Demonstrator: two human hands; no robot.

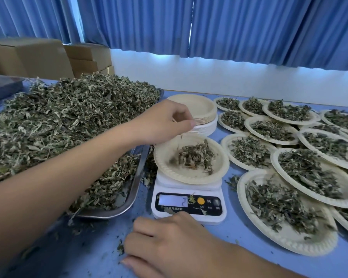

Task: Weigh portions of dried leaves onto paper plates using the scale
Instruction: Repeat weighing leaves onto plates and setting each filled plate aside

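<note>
The left hand's bunched fingertips hide whatever they pinch, directly above the paper plate on the scale. The right hand rests loosely curled, holding nothing, with blue tabletop between it and the filled plates.

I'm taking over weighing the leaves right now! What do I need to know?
Left hand hovers over the plate on the scale, pinching and dropping dried leaves.
Right hand rests open on the table.
Screen reads 2.
Done: many filled plates on the right.
Left: probably top up this plate, then fill more from the spare stack and heaped tray.
</note>
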